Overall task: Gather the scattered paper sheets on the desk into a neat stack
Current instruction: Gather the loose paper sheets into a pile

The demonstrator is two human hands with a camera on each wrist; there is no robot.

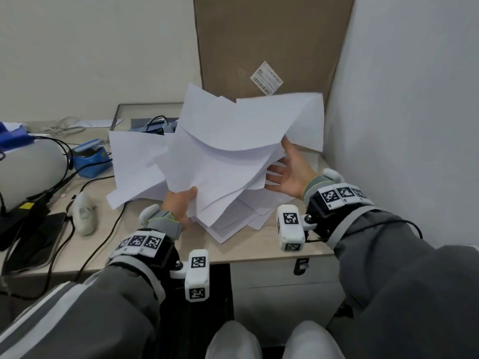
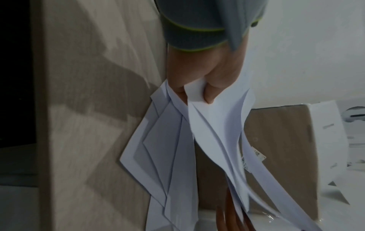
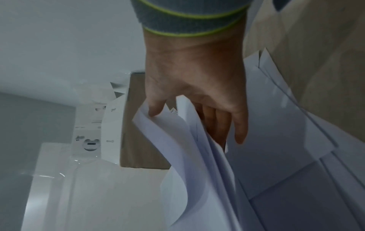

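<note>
A loose bundle of white paper sheets [image 1: 228, 151] is raised off the desk [image 1: 259, 251], fanned and uneven. My left hand [image 1: 181, 203] grips its lower left corner, thumb on top; the left wrist view shows that hand [image 2: 197, 78] pinching the bundle [image 2: 217, 132]. My right hand [image 1: 290, 172] is at the bundle's right edge, palm up and spread. In the right wrist view the right hand [image 3: 197, 93] has straight fingers behind the sheets [image 3: 177, 148], with its thumb touching their edge. More sheets [image 1: 233, 218] lie overlapping on the desk underneath.
A tall cardboard box [image 1: 272, 47] leans at the back and a wall [image 1: 401, 125] closes the right side. To the left are a clear box [image 1: 145, 112], a blue box [image 1: 90, 159], cables, a white rounded device [image 1: 31, 172], a white controller [image 1: 83, 211] and a dark tablet [image 1: 33, 242].
</note>
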